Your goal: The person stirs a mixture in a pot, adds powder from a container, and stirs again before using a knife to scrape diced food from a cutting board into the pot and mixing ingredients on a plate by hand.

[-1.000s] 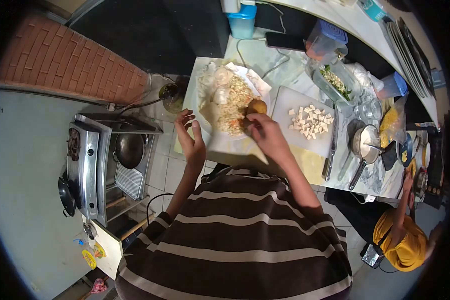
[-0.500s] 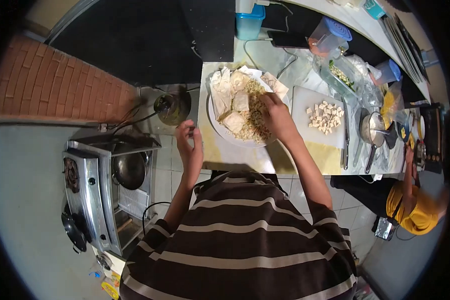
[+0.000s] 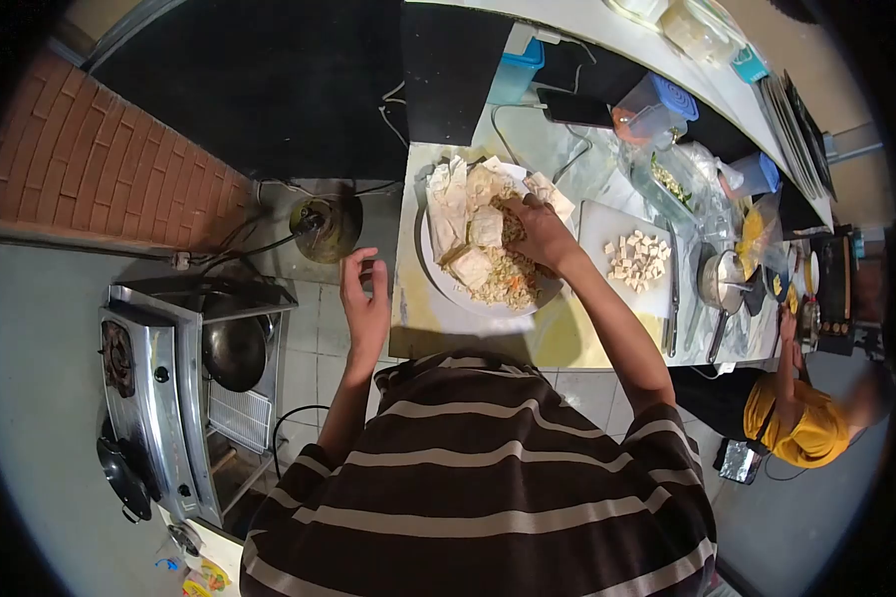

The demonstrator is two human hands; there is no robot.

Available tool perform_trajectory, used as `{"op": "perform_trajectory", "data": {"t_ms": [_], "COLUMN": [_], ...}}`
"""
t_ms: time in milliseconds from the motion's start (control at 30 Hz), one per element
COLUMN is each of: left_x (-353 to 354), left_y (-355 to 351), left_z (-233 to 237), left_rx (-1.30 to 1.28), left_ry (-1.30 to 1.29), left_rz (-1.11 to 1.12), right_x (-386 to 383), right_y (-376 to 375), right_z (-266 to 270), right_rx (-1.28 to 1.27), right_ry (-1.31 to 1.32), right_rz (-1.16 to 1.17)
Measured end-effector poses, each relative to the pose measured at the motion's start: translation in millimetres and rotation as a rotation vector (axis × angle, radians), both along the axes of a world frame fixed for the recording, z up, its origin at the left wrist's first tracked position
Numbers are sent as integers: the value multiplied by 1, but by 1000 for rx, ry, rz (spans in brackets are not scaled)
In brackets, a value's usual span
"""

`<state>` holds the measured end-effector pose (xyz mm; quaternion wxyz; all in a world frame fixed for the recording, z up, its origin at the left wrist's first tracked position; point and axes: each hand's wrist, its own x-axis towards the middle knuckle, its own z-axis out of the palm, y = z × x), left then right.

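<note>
My right hand (image 3: 545, 239) reaches over a white plate (image 3: 554, 294), its fingers closed down into a heap of chopped vegetable filling (image 3: 510, 285). The fingertips are partly hidden in the heap. Beside the filling lie pale folded wrapper sheets (image 3: 448, 207) and square, pale pieces, one being a block (image 3: 486, 228) near the plate's middle. Another pale sheet (image 3: 550, 195) sticks out past the far rim. My left hand (image 3: 365, 300) hangs in the air left of the table edge, holding nothing, with its fingers loosely bent and the thumb apart.
Right of the plate, a white cutting board (image 3: 597, 224) carries small pale cubes (image 3: 638, 261), with a knife (image 3: 673, 298) alongside. Farther right are a saucepan (image 3: 719, 281) and a person in a yellow shirt (image 3: 801, 423). A metal stove (image 3: 154, 398) stands at lower left.
The view has shifted slightly, so the table sits lower in the picture. My right hand has pushed deeper into the filling. My left hand stays raised beside the table.
</note>
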<state>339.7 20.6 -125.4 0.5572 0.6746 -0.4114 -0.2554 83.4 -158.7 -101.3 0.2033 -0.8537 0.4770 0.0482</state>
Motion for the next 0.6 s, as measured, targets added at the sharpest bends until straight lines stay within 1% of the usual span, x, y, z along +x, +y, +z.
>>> {"op": "perform_trajectory", "data": {"t_ms": [67, 200, 267, 300, 367, 400, 533, 600], "left_x": [1, -8, -15, -17, -19, -19, -14, -11], "left_y": [-3, -12, -13, -13, -15, -16, -19, -18], "left_z": [0, -6, -8, -8, -7, -7, -8, -9], "left_rx": [29, 4, -8, -2, 27, 29, 39, 42], "left_ry": [13, 51, 48, 48, 89, 88, 74, 75], "left_rz": [28, 49, 25, 23, 0, -4, -9, -3], "right_x": [0, -6, -13, -16, -21, -21, -19, -19], "right_y": [-8, -16, -23, -25, -31, -32, -27, -22], "right_z": [0, -5, -5, -3, 8, 10, 8, 6], "right_rx": [96, 42, 149, 155, 257, 294, 286, 182], "right_ry": [-24, -127, -295, -294, -450, -447, -441, -315], "right_rz": [21, -5, -15, -18, 21, 22, 5, 86]}}
